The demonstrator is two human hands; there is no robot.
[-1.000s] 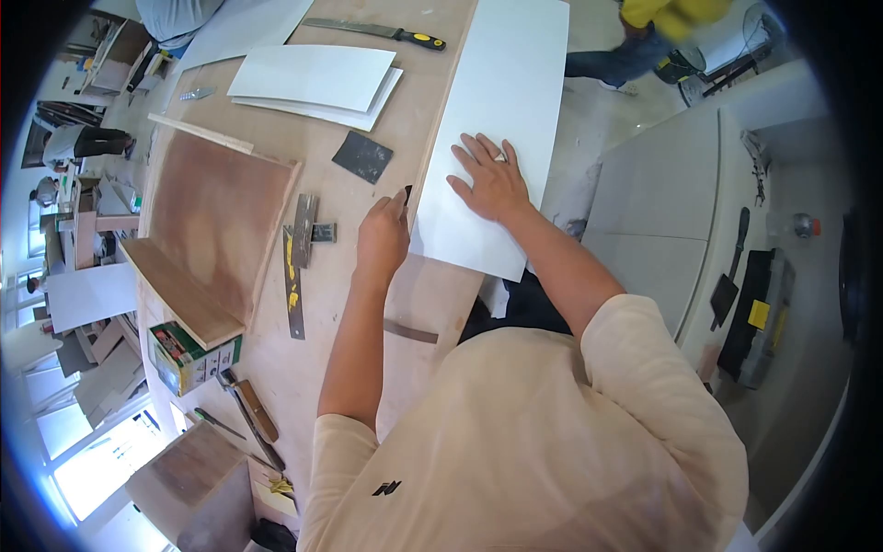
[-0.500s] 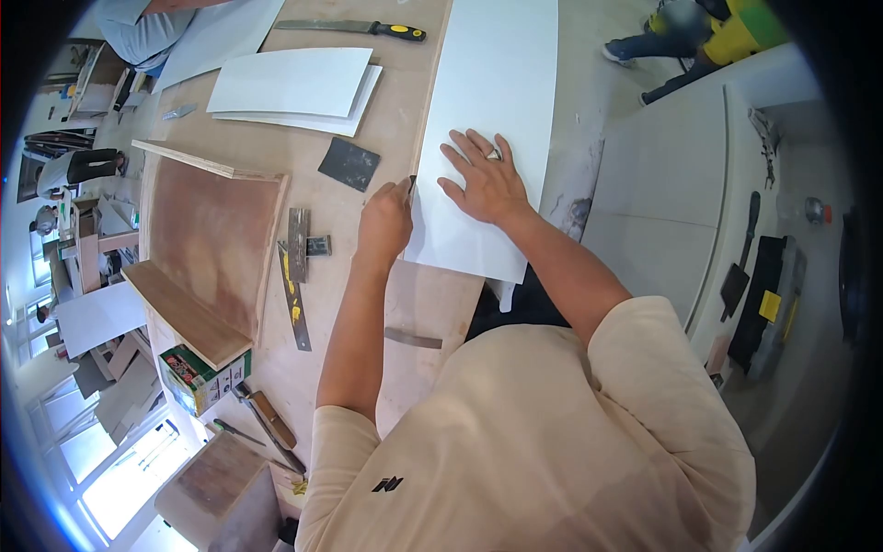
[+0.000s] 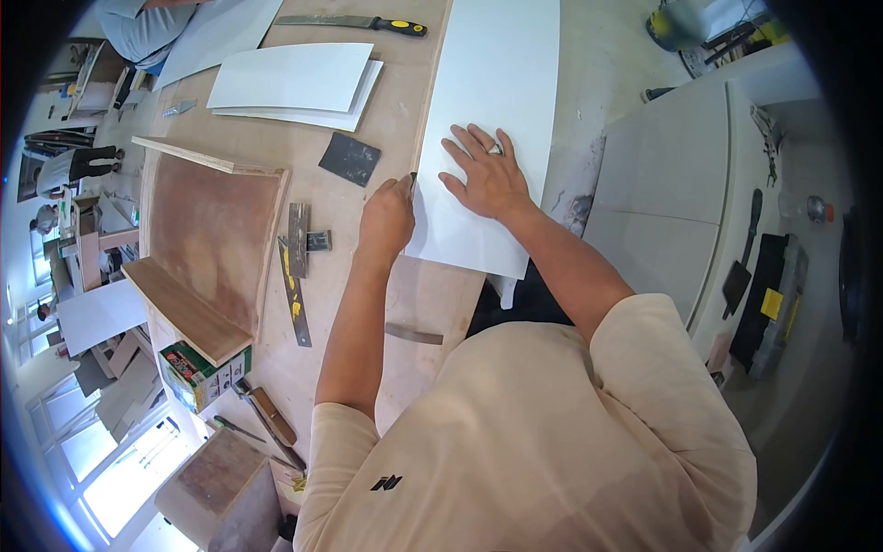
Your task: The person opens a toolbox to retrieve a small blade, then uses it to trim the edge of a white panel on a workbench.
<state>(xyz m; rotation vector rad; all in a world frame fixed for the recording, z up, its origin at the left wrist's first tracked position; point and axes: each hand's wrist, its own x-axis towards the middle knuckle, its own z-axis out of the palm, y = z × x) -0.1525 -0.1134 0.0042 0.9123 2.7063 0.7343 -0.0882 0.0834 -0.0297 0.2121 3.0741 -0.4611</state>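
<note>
My right hand point(image 3: 487, 175) lies flat with fingers spread on a long white panel point(image 3: 492, 69), a ring on one finger. At the panel's left edge, my left hand point(image 3: 387, 213) is closed on a small dark thin piece point(image 3: 414, 178), mostly hidden by the fingers. What that piece is I cannot tell. A dark grey square of sandpaper point(image 3: 349, 159) lies on the wooden table just up and left of my left hand. Nearer the tray-like wooden piece, a metal hinge-like bracket point(image 3: 299, 241) rests beside a yellow-marked metal ruler point(image 3: 294, 294).
White boards point(image 3: 294, 78) lie stacked at the far left, near a file with a black and yellow handle point(image 3: 402, 28). An open wooden box frame point(image 3: 216, 235) stands left, above a green carton point(image 3: 207, 375). A curved metal strip point(image 3: 414, 333) lies near my body. A person point(image 3: 147, 32) sits across the table.
My hands hold nearly the same places, the right still flat on the panel and the left at its edge. The person at the upper right has mostly moved out of view.
</note>
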